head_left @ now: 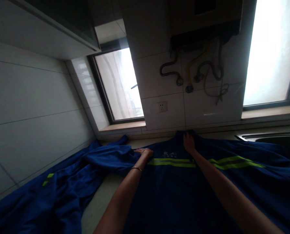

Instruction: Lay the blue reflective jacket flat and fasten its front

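Work jacket (pixel 169 201): likely soft, limp; grip by collar (pixel 179 134). Left hand (pixel 145 151) lies flat on it; right hand (pixel 189 143), hold unclear.

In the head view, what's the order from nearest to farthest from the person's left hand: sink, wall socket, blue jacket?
1. Blue jacket: touching the left hand.
2. Wall socket: on the wall ahead, slightly right.
3. Sink: far off to the right.

My bare left hand (pixel 146 152) lies palm-down, its fingers (pixel 138 150) pointing left; my bare right hand (pixel 189 143) reaches farther forward, both bare forearms (pixel 128 191) outstretched.
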`<move>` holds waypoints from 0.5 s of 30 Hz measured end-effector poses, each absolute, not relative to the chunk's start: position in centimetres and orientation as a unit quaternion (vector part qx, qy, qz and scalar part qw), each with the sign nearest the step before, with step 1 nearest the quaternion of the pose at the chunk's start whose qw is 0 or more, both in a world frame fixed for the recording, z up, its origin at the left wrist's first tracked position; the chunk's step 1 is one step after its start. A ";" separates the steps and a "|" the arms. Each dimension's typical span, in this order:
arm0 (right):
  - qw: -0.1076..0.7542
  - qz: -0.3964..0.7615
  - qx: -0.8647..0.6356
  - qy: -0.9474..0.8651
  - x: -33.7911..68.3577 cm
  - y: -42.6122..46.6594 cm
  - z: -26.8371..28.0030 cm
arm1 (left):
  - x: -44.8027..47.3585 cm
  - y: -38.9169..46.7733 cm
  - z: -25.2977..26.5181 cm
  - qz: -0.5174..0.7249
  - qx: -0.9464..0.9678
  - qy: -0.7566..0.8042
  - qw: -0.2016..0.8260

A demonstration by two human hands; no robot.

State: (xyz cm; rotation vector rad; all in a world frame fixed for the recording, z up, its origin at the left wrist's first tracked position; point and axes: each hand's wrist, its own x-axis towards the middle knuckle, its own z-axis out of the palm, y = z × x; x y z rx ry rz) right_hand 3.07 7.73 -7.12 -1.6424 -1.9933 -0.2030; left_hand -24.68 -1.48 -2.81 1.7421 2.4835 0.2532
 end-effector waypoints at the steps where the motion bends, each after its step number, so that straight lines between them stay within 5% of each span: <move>1: 0.283 -0.086 -0.580 -0.759 2.7 7.7 -6.8 | -23.9 -1.1 -2.7 0.082 0.596 0.798 0.038; 8: 0.345 -0.001 -0.601 -0.721 -0.6 9.6 -4.8 | -18.0 -0.6 -5.0 0.052 0.748 0.660 0.056; 15: 0.290 0.121 -0.692 -0.650 1.1 12.5 -4.8 | -17.5 -2.2 -5.3 0.058 0.745 0.655 0.114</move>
